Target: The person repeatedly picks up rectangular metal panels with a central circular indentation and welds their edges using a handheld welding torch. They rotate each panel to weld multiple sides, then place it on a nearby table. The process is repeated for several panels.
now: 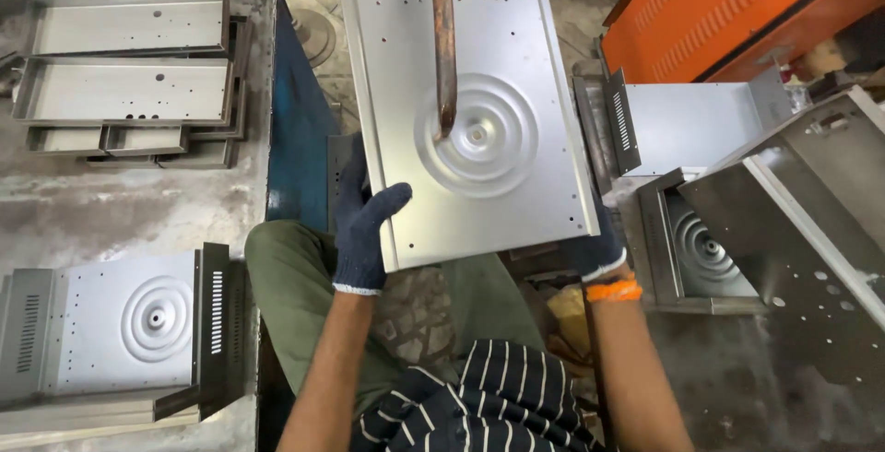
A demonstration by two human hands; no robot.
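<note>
Two gloved hands, our left hand [362, 226] and right hand [597, 251], clamp the near corners of a punched steel panel [470, 111] with embossed rings; a rusty electrode arm [443, 42] presses its centre, and finished housings [124, 323] lie left.

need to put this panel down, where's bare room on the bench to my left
Bare grey bench lies between the stacked trays above and the bent housing below. The right side is crowded with housings. Both hands grip the panel.
</note>
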